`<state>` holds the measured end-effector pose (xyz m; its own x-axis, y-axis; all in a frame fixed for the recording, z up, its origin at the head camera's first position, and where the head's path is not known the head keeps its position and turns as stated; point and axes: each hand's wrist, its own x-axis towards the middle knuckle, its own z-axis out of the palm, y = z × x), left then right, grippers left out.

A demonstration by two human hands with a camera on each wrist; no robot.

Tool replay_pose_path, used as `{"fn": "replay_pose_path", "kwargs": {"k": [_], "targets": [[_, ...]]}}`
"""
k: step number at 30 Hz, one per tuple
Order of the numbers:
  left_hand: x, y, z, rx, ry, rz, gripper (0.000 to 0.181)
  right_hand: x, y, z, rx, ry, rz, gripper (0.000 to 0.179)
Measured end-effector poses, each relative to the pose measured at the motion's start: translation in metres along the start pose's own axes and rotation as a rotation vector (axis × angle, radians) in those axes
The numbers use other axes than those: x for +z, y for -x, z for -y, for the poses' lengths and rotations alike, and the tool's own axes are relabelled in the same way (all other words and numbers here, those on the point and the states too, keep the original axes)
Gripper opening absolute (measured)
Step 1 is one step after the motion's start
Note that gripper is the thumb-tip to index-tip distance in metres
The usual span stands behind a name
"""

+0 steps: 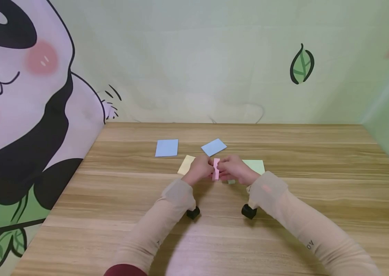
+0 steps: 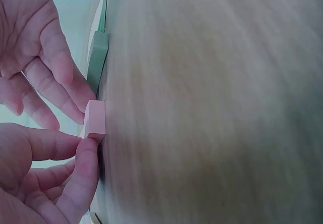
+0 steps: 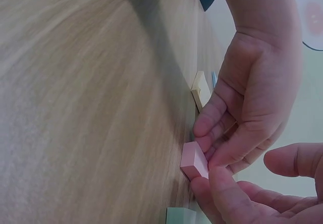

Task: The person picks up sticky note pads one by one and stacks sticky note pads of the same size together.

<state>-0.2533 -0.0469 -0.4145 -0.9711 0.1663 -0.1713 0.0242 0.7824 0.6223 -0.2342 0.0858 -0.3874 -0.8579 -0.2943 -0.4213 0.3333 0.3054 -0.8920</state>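
A narrow pink block (image 1: 216,169), shaped like a small pad of sticky notes, lies on the table between both hands. My left hand (image 1: 199,169) pinches its near side with thumb and forefinger, seen close up in the left wrist view. From the other side my right hand (image 1: 236,168) reaches in, its fingertips right at the block and its fingers fairly straight. Beside the right hand lie a light green pad (image 1: 255,166) and a small green block (image 2: 98,57), partly hidden in the head view. A yellow pad (image 1: 185,165) sits next to the left hand, partly covered.
Farther back on the wooden table (image 1: 129,199) lie a blue square pad (image 1: 167,148) and a blue rectangular pad (image 1: 214,147), the latter turned at an angle. A backdrop (image 1: 187,61) with a panda and leaves stands behind the table's far edge.
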Motion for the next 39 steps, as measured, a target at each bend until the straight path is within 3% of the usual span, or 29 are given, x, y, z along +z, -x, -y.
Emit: {"fn": "replay_pose_path", "kwargs": {"k": [5,10,13,22,39], "targets": [[-0.001,0.001,0.0,0.006,-0.016,0.011,0.007,0.0,-0.003,-0.002,-0.017,0.05,-0.008,0.03],[-0.003,0.003,-0.001,-0.002,-0.016,0.005,0.009,0.001,-0.01,-0.006,-0.117,0.283,-0.081,0.019],[-0.003,0.004,-0.002,-0.012,-0.009,0.0,0.009,0.003,-0.014,-0.008,-0.133,0.38,-0.103,0.016],[-0.003,0.004,-0.002,-0.018,-0.032,0.011,0.008,0.007,-0.018,-0.007,-0.041,0.409,-0.112,0.016],[-0.002,0.009,-0.003,-0.037,-0.021,0.019,0.008,0.01,-0.021,-0.009,-0.045,0.431,-0.111,0.012]]}}
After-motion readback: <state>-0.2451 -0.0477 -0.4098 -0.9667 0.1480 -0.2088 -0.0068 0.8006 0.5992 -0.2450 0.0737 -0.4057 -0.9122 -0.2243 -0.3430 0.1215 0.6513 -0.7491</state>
